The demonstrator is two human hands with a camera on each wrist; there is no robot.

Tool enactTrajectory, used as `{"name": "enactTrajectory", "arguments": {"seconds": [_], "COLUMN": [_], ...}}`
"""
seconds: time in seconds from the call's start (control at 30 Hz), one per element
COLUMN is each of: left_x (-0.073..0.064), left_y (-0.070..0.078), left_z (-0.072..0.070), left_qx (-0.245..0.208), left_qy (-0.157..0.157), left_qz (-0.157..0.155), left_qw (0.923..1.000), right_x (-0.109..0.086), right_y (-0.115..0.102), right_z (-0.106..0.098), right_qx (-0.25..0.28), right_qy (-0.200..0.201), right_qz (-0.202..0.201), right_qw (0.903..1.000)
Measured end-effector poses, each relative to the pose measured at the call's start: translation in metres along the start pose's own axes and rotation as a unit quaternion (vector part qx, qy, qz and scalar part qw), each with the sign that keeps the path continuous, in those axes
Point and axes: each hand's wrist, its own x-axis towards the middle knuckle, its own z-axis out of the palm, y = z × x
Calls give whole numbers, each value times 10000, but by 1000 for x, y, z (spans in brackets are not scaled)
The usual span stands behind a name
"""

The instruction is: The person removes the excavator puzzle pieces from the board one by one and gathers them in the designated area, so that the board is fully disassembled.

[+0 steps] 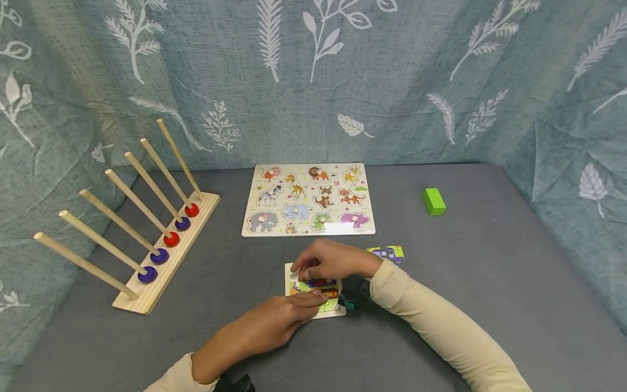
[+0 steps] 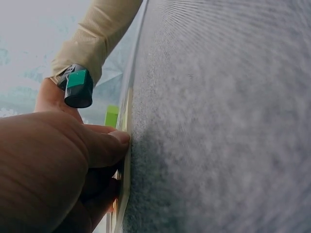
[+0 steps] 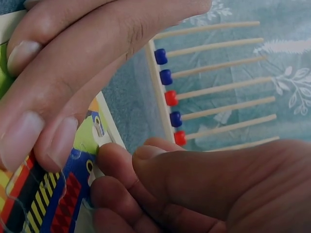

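A small framed jigsaw puzzle [image 1: 329, 305] with colourful vehicle pictures lies flat on the grey table. My left hand [image 1: 284, 320] rests on its near left part, the fairly straight fingers pressing the picture. In the left wrist view, a tip of the left hand [image 2: 58, 165] touches the board's edge. Over the far left corner, my right hand [image 1: 338, 258] has its fingers curled down to the pieces. Seen from its wrist, the right hand [image 3: 204, 189] touches the puzzle beside a blue piece [image 3: 85, 162]; no piece shows between thumb and fingers.
Loose purple-and-green puzzle pieces [image 1: 392, 253] lie beyond the right wrist. An animal peg board [image 1: 308, 200] is at the back. A wooden rack [image 1: 147, 294] with upright dowels and red and blue rings stands left. A green block [image 1: 434, 201] sits at the back right.
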Motion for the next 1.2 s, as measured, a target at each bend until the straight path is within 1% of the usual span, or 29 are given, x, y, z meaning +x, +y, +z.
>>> {"name": "enactTrajectory", "arguments": {"seconds": [0.1, 0.37, 0.6, 0.83, 0.97, 1.2], "left_x": [1, 1, 2, 2, 1, 1], "left_y": [1, 2, 5, 10, 11, 11], "left_z": [0, -1, -1, -2, -3, 0], "left_qx": [102, 335, 798, 1204, 1371, 1454], "left_qy": [-3, -94, -90, -159, -182, -2], "left_qz": [45, 47, 136, -80, -84, -10], "left_qw": [9999, 9994, 9967, 9926, 9903, 9894], "right_x": [0, 2, 5, 8, 10, 12], "right_y": [-1, 1, 1, 2, 2, 5], "right_z": [0, 0, 1, 2, 4, 9], "right_qx": [-5, 43, 217, 351, 309, 284], "right_qy": [-3, 56, 14, -119, -161, -163], "right_qz": [48, -45, -47, -169, -219, -299], "right_qw": [10000, 10000, 9998, 9992, 9992, 9990]}}
